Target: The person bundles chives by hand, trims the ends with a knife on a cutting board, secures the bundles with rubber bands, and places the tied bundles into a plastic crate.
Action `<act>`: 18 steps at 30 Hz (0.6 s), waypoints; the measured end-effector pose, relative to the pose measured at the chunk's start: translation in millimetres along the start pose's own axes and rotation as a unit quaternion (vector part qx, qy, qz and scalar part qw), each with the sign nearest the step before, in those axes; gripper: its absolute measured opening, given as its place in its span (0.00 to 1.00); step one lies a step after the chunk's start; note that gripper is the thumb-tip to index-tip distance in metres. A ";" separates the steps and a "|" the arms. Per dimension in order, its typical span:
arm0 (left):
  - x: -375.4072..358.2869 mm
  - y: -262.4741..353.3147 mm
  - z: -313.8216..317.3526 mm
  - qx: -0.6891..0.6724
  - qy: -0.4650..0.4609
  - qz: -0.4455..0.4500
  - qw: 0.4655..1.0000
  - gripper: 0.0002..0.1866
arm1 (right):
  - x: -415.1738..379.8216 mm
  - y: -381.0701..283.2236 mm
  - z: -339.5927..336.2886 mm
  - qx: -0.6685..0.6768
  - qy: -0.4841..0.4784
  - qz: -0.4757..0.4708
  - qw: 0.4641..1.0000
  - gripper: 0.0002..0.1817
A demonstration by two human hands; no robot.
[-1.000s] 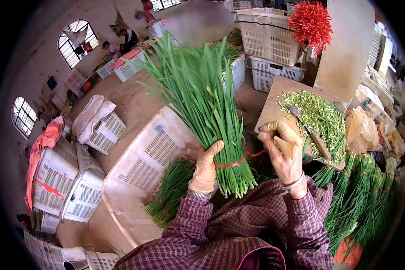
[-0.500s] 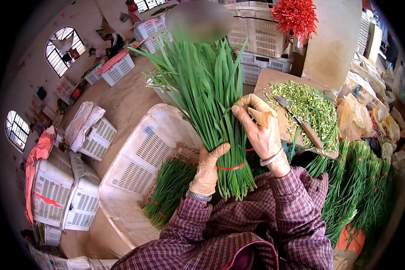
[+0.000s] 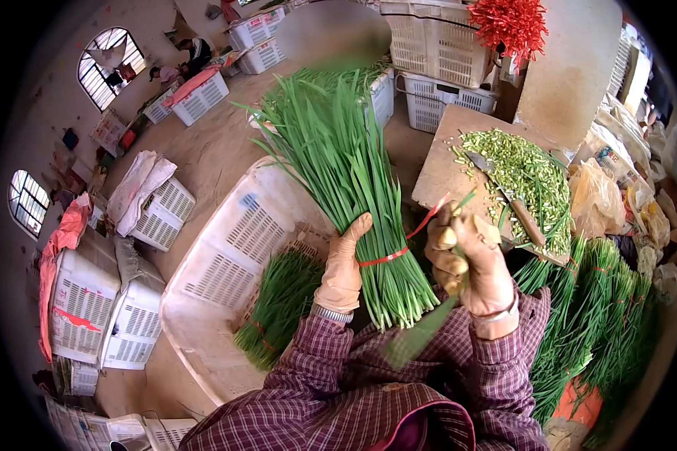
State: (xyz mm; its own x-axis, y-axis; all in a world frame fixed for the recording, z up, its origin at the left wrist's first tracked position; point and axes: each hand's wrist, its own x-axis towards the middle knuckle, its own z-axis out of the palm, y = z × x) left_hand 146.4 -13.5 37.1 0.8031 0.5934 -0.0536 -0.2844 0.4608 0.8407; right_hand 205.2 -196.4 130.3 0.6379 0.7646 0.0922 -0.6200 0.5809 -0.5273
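Observation:
A large bunch of garlic chives (image 3: 346, 150) leans across the middle, its cut stalk ends toward me and its leaves fanning away. Around its lower part runs a red tie (image 3: 384, 257), whose loose end reaches up beside my right fingers. My left hand (image 3: 342, 263), in a pale glove, is wrapped round the bunch from the left, just above the tie. My right hand (image 3: 474, 255), with glove material on its fingers, is closed on a green leaf (image 3: 423, 334); the leaf hangs below the fist, smeared by motion, with a tip showing above.
A white crate (image 3: 218, 270) at left holds another tied bunch (image 3: 278, 308). On the right, a board (image 3: 440, 161) carries chopped stalk pieces and a knife (image 3: 523, 214). Tied bunches (image 3: 594, 301) lie below it. Red ties (image 3: 510, 26) hang by the pillar; people work far left.
My right hand has come away from the leaves, down and right past the tie, and now grips a leaf. The tie's loose end sticks out. My left hand still holds the bunch.

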 end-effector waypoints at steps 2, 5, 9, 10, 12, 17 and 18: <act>2.8 -0.5 -2.5 0.015 -0.002 0.017 1.000 0.23 | -15.4 -9.2 2.6 -0.002 -0.023 -0.010 1.000 0.11; -3.1 5.6 3.4 -0.004 -0.011 0.028 1.000 0.26 | -8.4 -17.3 -2.0 -0.314 -0.096 -0.011 0.944 0.17; -2.1 -5.9 3.6 0.062 -0.061 0.037 0.996 0.28 | 43.8 7.7 -24.3 -0.612 0.028 -0.214 0.761 0.19; -5.2 -5.5 7.0 0.070 -0.061 0.023 0.995 0.28 | 54.4 10.9 -22.6 -0.634 0.045 -0.278 0.720 0.18; -5.4 -8.0 10.3 0.063 -0.074 0.008 0.995 0.28 | 63.0 15.0 -18.4 -0.657 0.071 -0.260 0.704 0.15; -5.6 -8.3 13.0 0.037 -0.099 -0.003 0.994 0.29 | 63.6 19.3 -11.1 -0.698 0.056 -0.377 0.606 0.06; -6.5 -5.6 13.6 0.025 -0.108 -0.013 0.994 0.30 | 57.6 19.8 -8.3 -0.697 0.076 -0.381 0.603 0.05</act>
State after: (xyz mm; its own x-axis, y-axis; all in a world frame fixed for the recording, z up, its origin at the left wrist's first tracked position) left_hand 149.9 -28.9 40.1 0.9055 0.4228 0.0370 -0.2399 0.4380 0.8664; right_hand 233.5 -143.2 118.2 0.5963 0.3276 0.7328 0.7970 -0.1322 -0.5894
